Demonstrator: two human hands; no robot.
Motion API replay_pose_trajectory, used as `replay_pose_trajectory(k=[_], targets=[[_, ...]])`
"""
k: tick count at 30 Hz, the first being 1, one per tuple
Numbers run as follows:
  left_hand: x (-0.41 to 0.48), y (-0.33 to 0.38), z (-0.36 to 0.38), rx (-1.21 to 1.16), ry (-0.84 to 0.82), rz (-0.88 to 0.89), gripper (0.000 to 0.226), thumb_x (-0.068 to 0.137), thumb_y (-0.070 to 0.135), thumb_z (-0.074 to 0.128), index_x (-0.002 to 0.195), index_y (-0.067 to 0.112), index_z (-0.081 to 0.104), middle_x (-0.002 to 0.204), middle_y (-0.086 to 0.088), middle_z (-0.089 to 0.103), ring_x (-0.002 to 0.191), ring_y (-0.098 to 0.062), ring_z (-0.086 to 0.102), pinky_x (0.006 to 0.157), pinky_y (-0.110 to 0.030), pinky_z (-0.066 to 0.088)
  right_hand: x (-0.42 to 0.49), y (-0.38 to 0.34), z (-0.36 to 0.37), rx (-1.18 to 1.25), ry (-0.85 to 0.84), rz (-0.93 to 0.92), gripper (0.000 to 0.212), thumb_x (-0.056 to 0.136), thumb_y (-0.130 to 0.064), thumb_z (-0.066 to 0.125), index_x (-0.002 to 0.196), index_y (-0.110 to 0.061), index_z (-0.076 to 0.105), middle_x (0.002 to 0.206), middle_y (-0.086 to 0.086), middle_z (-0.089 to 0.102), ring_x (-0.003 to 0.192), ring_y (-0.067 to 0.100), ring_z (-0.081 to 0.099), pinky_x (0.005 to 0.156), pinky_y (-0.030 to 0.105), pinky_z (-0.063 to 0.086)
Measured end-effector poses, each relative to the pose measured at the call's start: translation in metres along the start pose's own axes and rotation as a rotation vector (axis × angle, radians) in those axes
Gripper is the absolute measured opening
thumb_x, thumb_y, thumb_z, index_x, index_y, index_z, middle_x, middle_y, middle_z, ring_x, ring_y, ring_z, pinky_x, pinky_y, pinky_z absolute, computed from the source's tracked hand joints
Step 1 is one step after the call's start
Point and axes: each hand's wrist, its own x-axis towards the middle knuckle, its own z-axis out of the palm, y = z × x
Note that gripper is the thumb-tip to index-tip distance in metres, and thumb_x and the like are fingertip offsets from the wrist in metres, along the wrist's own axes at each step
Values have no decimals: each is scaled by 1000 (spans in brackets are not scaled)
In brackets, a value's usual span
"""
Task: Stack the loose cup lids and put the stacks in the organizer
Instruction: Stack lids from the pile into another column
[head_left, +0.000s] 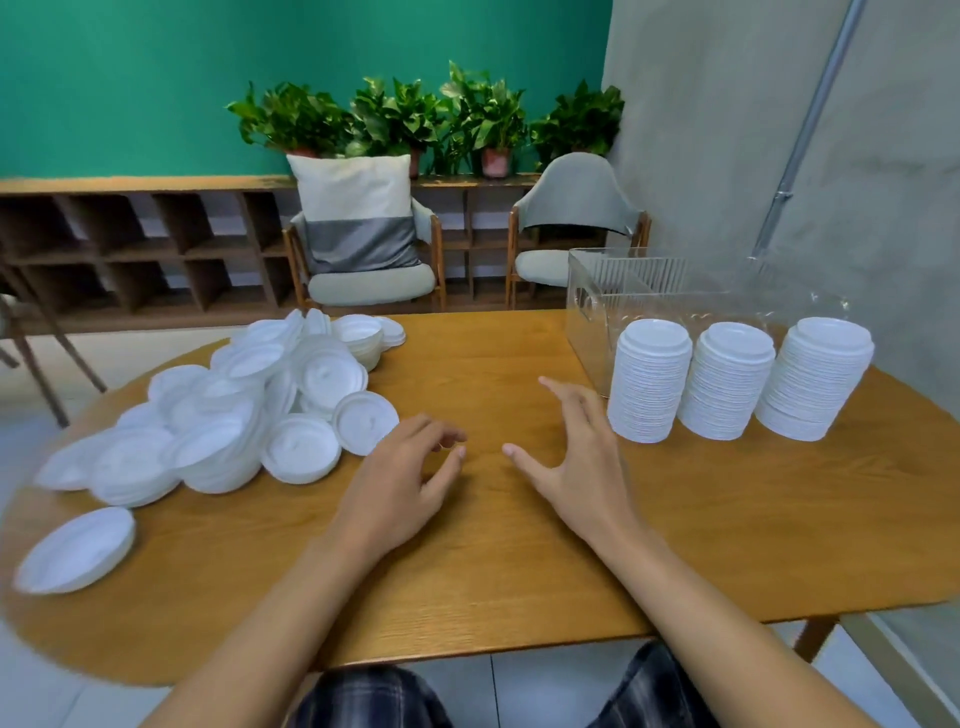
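A heap of loose white cup lids (249, 405) covers the left part of the wooden table (519, 561). One lid (78, 551) lies apart near the front left edge. Three tall stacks of lids (649, 387) (726, 382) (815, 387) stand in a row on the right. Behind them is a clear plastic organizer (592, 312); I cannot tell what it holds. My left hand (400, 483) hovers over the table just right of the heap, fingers loosely curled, holding nothing. My right hand (576, 457) is spread, fingers straight, close to the left side of the nearest stack.
Two chairs (363, 280) (566, 260) stand behind the table, one with a cushion. A low wooden shelf with potted plants (415, 119) runs along the green wall. A grey wall with a metal pipe (800, 135) is at the right.
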Motion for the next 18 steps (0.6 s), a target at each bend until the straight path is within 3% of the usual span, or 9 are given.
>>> replay_pose_trajectory(k=[4, 7, 13, 18], targets=[[-24, -15, -35, 99, 34, 4, 21, 103, 31, 63, 121, 24, 70, 115, 14, 61, 108, -1, 60, 90, -26, 52, 8, -25, 36, 68, -112, -43, 82, 85, -45, 83, 155, -29, 43, 148, -11, 44, 136, 9, 47, 106, 25, 42], [-40, -27, -60, 180, 90, 24, 21, 102, 26, 63, 120, 21, 71, 117, 10, 62, 108, -7, 61, 88, -30, 53, 14, -43, 62, 132, -193, -75, 84, 85, -45, 83, 156, -31, 41, 152, -10, 43, 138, 10, 46, 112, 35, 45], [-63, -57, -102, 323, 278, -26, 30, 98, 34, 63, 122, 17, 70, 125, 0, 60, 115, -15, 57, 92, -31, 52, 27, -79, 112, 159, -343, -121, 87, 85, -57, 78, 158, -38, 34, 162, -12, 30, 150, 12, 33, 118, 40, 39], [-83, -85, -121, 413, 442, -170, 48, 91, 47, 72, 131, 21, 67, 148, -5, 50, 142, -22, 42, 116, -29, 28, 32, -98, 143, 191, -371, -147, 83, 83, -60, 78, 154, -43, 38, 161, -12, 28, 149, 16, 32, 116, 46, 41]])
